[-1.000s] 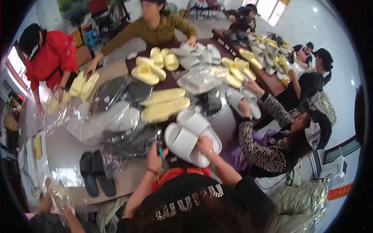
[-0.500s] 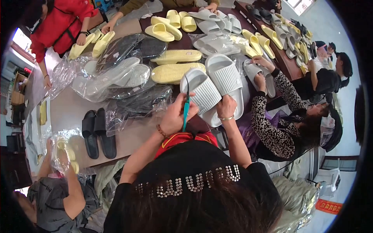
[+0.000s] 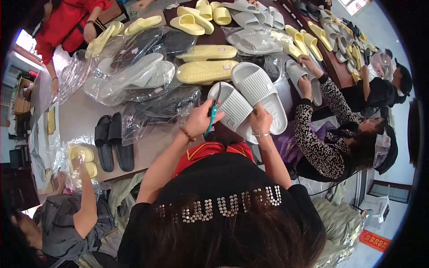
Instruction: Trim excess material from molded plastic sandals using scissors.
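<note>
Grey slippers (image 3: pixel 260 95) — partly out of sight behind the right hand (image 3: pixel 261 120)

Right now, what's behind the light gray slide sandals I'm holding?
Beyond the light gray slide sandals, two yellow slide sandals and plastic-wrapped gray slides are visible. Whatever the light gray slide sandals directly cover can't be seen.

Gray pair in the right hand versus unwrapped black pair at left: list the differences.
The gray pair is pale; the black pair is dark. The right hand grips the gray pair; the black pair lies on the table. The gray pair overlaps; the black pair sits side by side. Both have broad straps.
</note>
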Demonstrator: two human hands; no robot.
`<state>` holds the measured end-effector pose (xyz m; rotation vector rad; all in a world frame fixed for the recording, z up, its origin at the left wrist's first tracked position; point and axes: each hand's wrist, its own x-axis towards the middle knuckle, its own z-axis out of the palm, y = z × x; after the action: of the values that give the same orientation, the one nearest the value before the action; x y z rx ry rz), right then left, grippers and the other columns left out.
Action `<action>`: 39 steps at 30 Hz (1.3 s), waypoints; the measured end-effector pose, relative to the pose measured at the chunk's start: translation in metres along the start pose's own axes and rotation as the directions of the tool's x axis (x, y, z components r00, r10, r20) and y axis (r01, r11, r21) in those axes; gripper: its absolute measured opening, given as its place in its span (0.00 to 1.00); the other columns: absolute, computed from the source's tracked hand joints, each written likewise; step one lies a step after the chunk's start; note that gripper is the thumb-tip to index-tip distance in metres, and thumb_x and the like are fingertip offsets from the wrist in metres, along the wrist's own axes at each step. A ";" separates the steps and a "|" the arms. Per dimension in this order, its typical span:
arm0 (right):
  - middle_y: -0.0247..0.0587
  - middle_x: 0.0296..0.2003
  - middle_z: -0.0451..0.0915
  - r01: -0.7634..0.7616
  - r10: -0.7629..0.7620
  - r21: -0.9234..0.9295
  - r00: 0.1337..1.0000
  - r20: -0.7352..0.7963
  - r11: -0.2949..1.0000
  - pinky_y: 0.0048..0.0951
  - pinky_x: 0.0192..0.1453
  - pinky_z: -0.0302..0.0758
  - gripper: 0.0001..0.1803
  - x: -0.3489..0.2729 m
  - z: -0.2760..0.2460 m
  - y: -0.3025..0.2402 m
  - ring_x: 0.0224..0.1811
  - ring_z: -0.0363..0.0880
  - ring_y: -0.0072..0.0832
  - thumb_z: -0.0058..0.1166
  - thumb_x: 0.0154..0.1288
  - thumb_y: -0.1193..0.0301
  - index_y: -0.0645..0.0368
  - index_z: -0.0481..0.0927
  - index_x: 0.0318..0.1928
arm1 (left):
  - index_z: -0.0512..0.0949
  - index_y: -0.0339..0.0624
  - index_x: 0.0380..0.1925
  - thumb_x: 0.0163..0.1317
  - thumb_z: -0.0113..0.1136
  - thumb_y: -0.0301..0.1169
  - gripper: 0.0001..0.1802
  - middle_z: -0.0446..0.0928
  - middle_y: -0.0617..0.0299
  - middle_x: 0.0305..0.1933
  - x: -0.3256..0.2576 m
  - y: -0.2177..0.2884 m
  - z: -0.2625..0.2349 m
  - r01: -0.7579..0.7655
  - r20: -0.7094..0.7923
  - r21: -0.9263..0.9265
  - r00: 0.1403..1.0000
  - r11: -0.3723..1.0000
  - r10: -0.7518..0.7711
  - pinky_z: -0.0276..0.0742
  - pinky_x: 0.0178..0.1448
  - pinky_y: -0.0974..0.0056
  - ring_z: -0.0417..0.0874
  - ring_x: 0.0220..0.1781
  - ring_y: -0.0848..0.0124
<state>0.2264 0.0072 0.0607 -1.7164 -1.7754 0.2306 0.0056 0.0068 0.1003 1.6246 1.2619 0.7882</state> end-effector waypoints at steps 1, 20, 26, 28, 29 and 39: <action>0.47 0.16 0.71 0.027 -0.027 -0.015 0.999 -0.031 1.000 0.43 0.24 0.66 0.05 0.004 -0.004 0.000 0.20 0.71 0.45 0.48 0.43 0.72 0.57 0.68 0.22 | 0.65 0.40 0.46 0.53 0.56 0.34 0.21 0.75 0.58 0.29 0.001 0.003 -0.003 0.093 0.093 -0.087 0.992 0.992 -0.085 0.70 0.32 0.69 0.75 0.26 0.73; 0.41 0.12 0.68 0.106 -0.107 -0.010 0.993 -0.058 0.994 0.39 0.18 0.64 0.09 0.001 -0.003 -0.028 0.15 0.69 0.39 0.52 0.42 0.67 0.54 0.66 0.21 | 0.59 0.41 0.50 0.61 0.39 0.42 0.21 0.74 0.45 0.37 -0.019 0.061 0.011 0.439 0.408 -0.819 0.898 0.370 -0.162 0.73 0.40 0.60 0.77 0.34 0.61; 0.45 0.13 0.69 0.093 -0.085 0.098 0.993 -0.085 0.991 0.41 0.20 0.64 0.08 0.022 -0.004 -0.050 0.18 0.70 0.44 0.50 0.42 0.69 0.57 0.66 0.21 | 0.58 0.42 0.49 0.61 0.39 0.40 0.20 0.74 0.47 0.34 -0.024 0.067 0.010 0.405 0.384 -0.808 0.913 0.427 -0.141 0.74 0.38 0.62 0.77 0.33 0.63; 0.46 0.14 0.69 0.050 -0.041 0.142 0.997 -0.069 0.989 0.41 0.21 0.65 0.08 0.020 0.002 -0.055 0.18 0.70 0.44 0.49 0.42 0.69 0.58 0.66 0.21 | 0.58 0.42 0.49 0.60 0.40 0.39 0.20 0.74 0.48 0.34 -0.025 0.068 0.012 0.394 0.369 -0.795 0.918 0.462 -0.148 0.74 0.37 0.62 0.77 0.32 0.64; 0.47 0.14 0.70 0.009 0.000 0.188 0.999 -0.047 0.982 0.40 0.21 0.66 0.07 0.018 0.005 -0.057 0.18 0.70 0.44 0.49 0.42 0.70 0.58 0.66 0.21 | 0.58 0.42 0.49 0.60 0.41 0.39 0.19 0.74 0.48 0.33 -0.027 0.067 0.012 0.375 0.351 -0.789 0.925 0.486 -0.144 0.74 0.36 0.63 0.77 0.32 0.64; 0.48 0.15 0.71 -0.118 0.113 0.318 0.993 0.033 0.941 0.40 0.21 0.66 0.09 0.004 0.003 -0.057 0.18 0.71 0.45 0.49 0.46 0.67 0.59 0.68 0.23 | 0.58 0.43 0.48 0.57 0.45 0.37 0.20 0.74 0.48 0.33 -0.034 0.070 0.012 0.351 0.295 -0.762 0.936 0.544 -0.190 0.74 0.35 0.64 0.76 0.30 0.66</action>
<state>0.1782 0.0043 0.0906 -1.5849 -1.5488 0.5529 0.0338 -0.0344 0.1613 0.6900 0.7845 0.8214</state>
